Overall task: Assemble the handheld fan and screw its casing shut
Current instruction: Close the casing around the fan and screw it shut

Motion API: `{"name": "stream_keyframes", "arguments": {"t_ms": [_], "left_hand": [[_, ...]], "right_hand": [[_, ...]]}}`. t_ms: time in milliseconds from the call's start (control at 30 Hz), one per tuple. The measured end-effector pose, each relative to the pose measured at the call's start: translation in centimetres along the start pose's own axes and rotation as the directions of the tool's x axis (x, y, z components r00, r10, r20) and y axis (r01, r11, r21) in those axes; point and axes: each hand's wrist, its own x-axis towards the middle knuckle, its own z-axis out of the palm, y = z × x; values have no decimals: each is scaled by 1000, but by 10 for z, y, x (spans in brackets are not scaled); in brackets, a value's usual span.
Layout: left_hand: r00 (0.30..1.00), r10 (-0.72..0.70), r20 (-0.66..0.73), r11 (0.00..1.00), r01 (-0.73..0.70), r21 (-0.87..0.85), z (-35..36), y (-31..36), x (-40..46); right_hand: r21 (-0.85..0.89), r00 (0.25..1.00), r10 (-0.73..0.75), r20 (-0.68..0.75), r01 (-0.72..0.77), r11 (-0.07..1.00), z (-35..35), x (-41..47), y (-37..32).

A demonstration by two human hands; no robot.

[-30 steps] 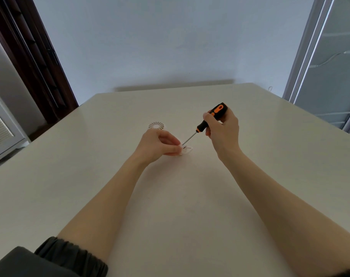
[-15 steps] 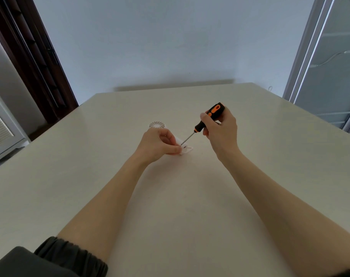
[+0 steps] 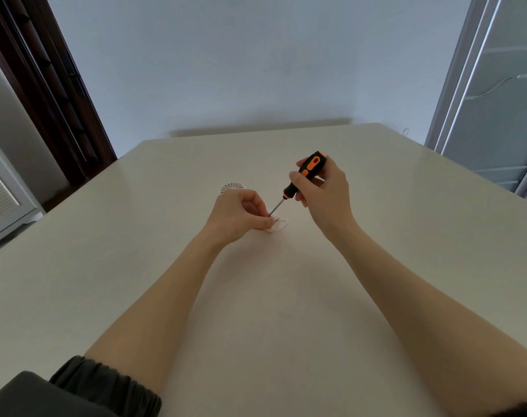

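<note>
A small white fan casing [image 3: 278, 224] lies on the cream table [image 3: 286, 296], mostly hidden under my left hand [image 3: 239, 215], which pinches it against the tabletop. My right hand [image 3: 324, 191] grips a screwdriver [image 3: 304, 177] with a black and orange handle, tilted down to the left. Its thin metal shaft ends at the casing, right beside my left fingertips. A round white fan grille [image 3: 231, 186] with radial slats lies flat just behind my left hand.
The table runs back to a pale wall. A dark wooden door frame [image 3: 45, 85] stands at the left and a grey glass door [image 3: 497, 100] at the right. A dark sleeve [image 3: 75, 392] shows at the bottom left.
My right hand and the screwdriver handle have shifted slightly left and turned, making the tool stand steeper. My left hand stays on the casing.
</note>
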Motion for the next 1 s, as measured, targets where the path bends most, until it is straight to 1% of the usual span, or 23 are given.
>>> {"name": "stream_keyframes", "arguments": {"t_ms": [133,333,633,833,1000], "left_hand": [[1000,19,-15,998,-18,66,1,2,0],[999,34,-21,992,-31,121,0,-1,2],[996,77,-34,989,-72,127,1,-1,2],[992,117,-38,980,-110,167,3,0,1],[987,158,-41,969,-147,201,3,-2,2]], "right_hand": [[-17,999,-37,11,37,999,2,-4,-6],[28,999,-36,-34,37,999,1,-4,-8],[-22,998,-65,-15,65,998,3,-5,-7],[-47,995,-99,9,99,994,2,-6,-8],[-56,996,-79,48,81,995,1,-5,-10]]}}
